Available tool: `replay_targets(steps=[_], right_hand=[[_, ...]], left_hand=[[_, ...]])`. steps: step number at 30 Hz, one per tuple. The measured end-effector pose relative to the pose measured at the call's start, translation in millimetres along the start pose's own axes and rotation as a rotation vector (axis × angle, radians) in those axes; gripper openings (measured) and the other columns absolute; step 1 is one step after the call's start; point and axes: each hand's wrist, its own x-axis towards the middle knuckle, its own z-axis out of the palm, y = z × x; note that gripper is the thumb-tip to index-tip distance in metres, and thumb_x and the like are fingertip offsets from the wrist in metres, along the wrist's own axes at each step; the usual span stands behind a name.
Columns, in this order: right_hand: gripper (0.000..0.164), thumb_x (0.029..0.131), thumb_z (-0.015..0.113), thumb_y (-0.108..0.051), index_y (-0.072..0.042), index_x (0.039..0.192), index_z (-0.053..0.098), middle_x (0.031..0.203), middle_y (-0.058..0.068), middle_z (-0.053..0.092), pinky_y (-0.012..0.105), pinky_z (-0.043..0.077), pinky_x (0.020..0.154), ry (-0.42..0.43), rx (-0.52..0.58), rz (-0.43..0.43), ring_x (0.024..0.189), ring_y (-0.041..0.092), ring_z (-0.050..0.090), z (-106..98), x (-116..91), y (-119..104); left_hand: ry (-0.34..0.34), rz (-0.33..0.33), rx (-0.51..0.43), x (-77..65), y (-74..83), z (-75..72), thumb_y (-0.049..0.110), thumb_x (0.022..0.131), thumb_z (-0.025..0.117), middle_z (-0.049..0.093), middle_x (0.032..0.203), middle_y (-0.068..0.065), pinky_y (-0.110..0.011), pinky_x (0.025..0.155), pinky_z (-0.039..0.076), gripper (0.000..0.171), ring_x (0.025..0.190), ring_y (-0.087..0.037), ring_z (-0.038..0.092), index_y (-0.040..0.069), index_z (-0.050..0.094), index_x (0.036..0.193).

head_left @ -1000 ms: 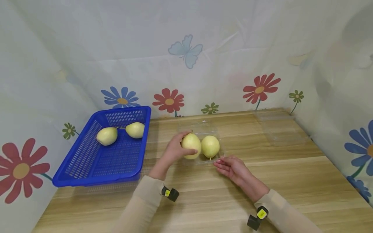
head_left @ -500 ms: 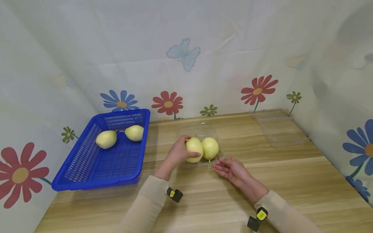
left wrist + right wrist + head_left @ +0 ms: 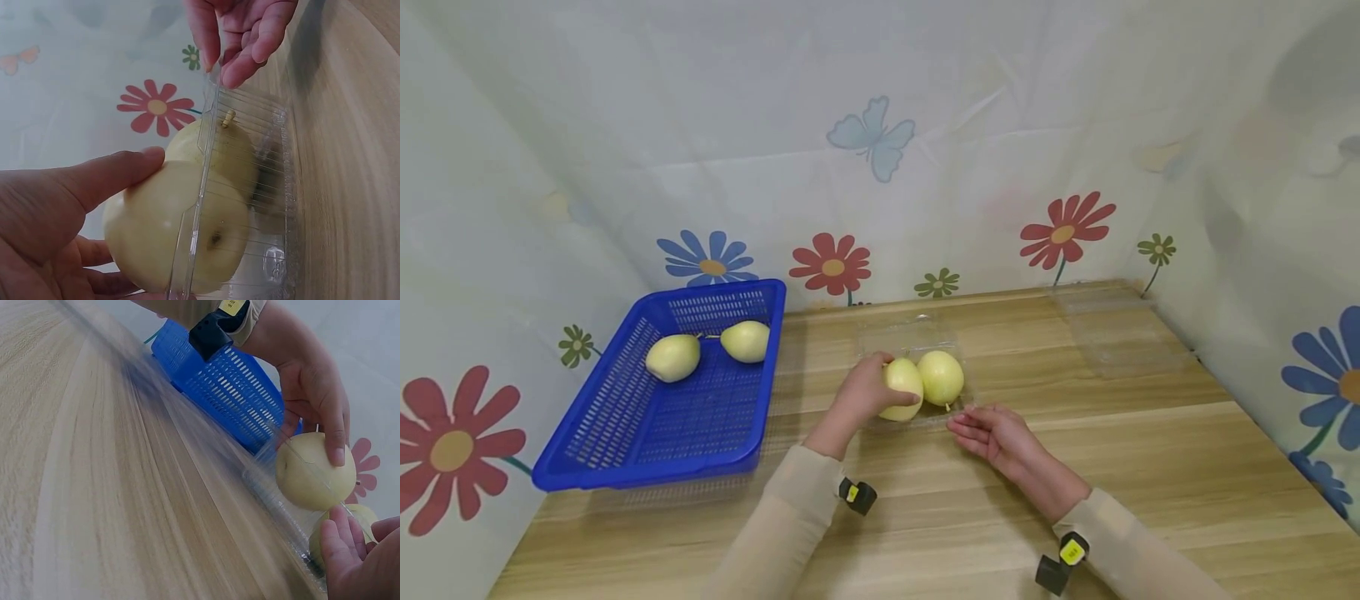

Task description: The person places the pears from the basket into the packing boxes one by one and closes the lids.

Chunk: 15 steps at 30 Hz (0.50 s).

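A pale yellow pear (image 3: 901, 392) is gripped by my left hand (image 3: 859, 393), thumb on its near side and fingers mostly hidden behind it. The pear is tilted inside a clear plastic box (image 3: 282, 144), its dark blossom end towards the box's front wall in the left wrist view. Against its right side lies a second pear (image 3: 942, 379), also in the box, with its stem pointing to the front. My right hand (image 3: 1000, 442) pinches the box's front rim near the right corner between thumb and fingers. The raised clear lid (image 3: 898, 333) is at the back.
On the left stands a blue plastic basket (image 3: 647, 477) holding two pears, one left (image 3: 673, 358) and one right (image 3: 746, 342). Another clear plastic container (image 3: 1123, 337) lies at the table's back right. A flowered curtain (image 3: 970, 208) hangs behind the wooden table (image 3: 925, 517).
My left hand has lowered its pear and shifted it slightly right, against the other pear. That second pear has turned a little, its stem now pointing further right. The right hand keeps its place.
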Motion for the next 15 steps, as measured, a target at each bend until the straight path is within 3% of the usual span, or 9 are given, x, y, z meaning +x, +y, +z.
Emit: replay_targets(steps=[9,15], right_hand=[[0.025,0.109,0.038,-0.005,-0.008,0.094,0.058,0.085,-0.002,0.077,0.022,0.063,0.082,0.009,-0.008,-0.007,0.084,0.006,0.076,0.6,-1.2,-1.1],[0.022,0.109,0.039,-0.006,-0.007,0.095,0.057,0.085,-0.002,0.077,0.023,0.063,0.083,0.01,-0.006,-0.004,0.084,0.007,0.076,1.4,-1.9,-0.3]], left_hand=[[-0.002,-0.019,0.076,-0.3,6.6,2.5,0.029,0.077,0.091,0.065,0.135,-0.019,-0.051,0.104,0.052,0.079,0.121,-0.036,0.063,-0.001,0.055,0.14],[0.03,-0.027,0.23,-0.1,8.2,9.8,0.034,0.072,0.094,0.069,0.126,-0.016,-0.048,0.094,0.056,0.077,0.111,-0.032,0.066,0.001,0.059,0.133]])
